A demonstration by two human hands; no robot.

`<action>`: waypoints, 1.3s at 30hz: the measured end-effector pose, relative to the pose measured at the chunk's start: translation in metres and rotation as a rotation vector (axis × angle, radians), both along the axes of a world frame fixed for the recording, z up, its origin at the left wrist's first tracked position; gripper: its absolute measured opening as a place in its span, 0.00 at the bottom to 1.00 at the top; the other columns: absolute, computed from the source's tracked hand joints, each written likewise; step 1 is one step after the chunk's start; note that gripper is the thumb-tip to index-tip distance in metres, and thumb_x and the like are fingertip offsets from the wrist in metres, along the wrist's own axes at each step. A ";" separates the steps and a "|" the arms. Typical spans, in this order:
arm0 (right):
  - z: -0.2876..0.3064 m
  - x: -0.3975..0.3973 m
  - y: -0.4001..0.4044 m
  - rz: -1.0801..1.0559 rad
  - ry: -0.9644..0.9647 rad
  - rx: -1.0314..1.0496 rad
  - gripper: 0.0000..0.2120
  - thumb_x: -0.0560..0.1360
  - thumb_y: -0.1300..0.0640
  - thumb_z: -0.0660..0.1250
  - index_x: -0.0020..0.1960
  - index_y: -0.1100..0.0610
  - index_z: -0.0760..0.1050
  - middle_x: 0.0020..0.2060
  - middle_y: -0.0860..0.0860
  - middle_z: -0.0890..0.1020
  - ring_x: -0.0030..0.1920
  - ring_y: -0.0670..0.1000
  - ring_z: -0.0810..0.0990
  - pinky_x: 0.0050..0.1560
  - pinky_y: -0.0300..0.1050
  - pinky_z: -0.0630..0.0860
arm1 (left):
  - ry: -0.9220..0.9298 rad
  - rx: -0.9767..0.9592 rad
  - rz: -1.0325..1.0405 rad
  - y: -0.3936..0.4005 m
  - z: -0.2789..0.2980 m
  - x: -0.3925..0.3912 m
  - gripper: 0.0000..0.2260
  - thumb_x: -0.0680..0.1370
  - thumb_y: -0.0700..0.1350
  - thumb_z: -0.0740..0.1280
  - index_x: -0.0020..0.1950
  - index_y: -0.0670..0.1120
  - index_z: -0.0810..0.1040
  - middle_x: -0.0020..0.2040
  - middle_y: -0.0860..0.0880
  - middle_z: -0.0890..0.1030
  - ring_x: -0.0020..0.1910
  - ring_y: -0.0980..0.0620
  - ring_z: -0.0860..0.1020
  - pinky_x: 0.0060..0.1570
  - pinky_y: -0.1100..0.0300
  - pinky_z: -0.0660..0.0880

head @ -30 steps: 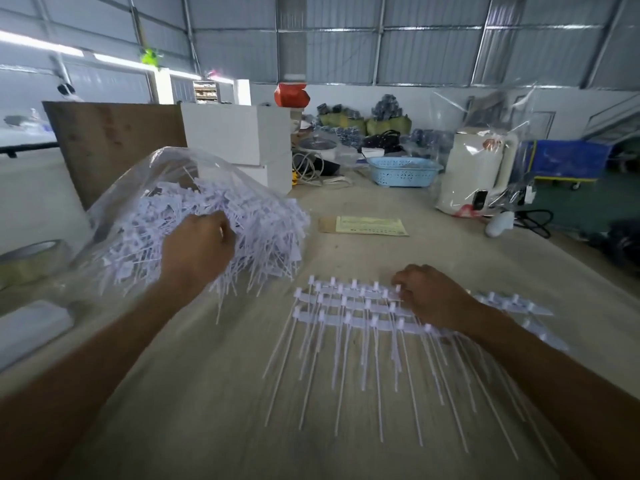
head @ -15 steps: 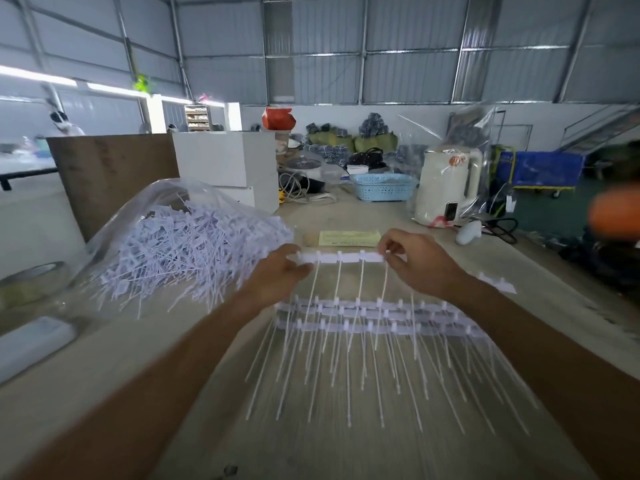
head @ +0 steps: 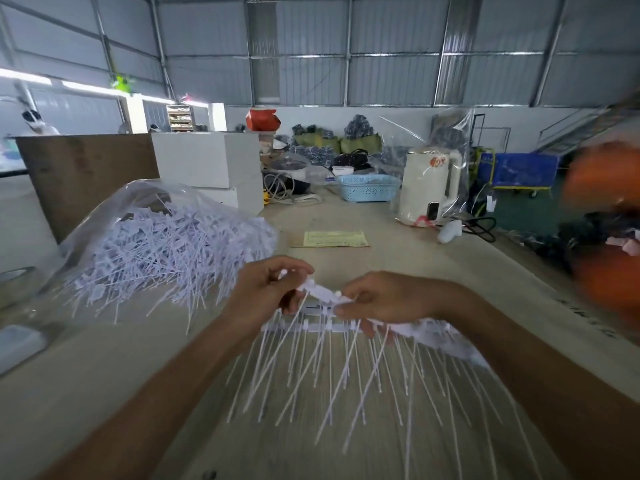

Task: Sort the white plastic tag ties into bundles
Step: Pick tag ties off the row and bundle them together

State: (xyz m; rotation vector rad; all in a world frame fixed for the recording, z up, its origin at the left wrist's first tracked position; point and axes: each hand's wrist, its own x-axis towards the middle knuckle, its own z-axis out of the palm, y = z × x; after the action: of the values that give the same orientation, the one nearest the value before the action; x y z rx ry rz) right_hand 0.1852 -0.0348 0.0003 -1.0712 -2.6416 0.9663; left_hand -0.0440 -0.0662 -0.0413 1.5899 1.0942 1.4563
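Note:
A strip of white tag ties [head: 320, 292] hangs between my two hands above the table, its thin tails pointing down toward me. My left hand [head: 266, 289] pinches the strip's left end and my right hand [head: 384, 297] pinches its right end. Under them, rows of sorted tag ties [head: 332, 372] lie flat on the wooden table [head: 138, 375], partly hidden by my hands and right forearm. At the left, a clear plastic bag [head: 114, 209] holds a big loose heap of tag ties [head: 166, 251].
A yellow paper slip [head: 334, 239] lies beyond my hands. Farther back stand white boxes [head: 207, 161], a blue basket [head: 367, 187] and a wrapped white kettle [head: 429, 185]. A brown board [head: 83, 174] rises behind the bag. A blurred orange shape [head: 606, 237] fills the right edge.
My left hand left the bag and both hands lifted a strip of tag ties. The hands have since come closer together, drawing the strip short and nearer to me.

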 end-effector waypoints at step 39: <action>-0.031 -0.023 -0.026 0.015 0.335 -0.093 0.11 0.80 0.59 0.68 0.55 0.55 0.66 0.33 0.52 0.80 0.35 0.55 0.76 0.35 0.46 0.72 | 0.654 0.068 0.007 -0.024 -0.004 0.005 0.24 0.71 0.76 0.55 0.35 0.59 0.77 0.25 0.59 0.72 0.25 0.61 0.68 0.28 0.68 0.63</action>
State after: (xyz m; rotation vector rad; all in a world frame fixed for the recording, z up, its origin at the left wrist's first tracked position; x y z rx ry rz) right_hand 0.1626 -0.0610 -0.0305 -0.8215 -2.3565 1.1668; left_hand -0.0388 -0.0898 -0.0451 2.1891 1.4081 0.9936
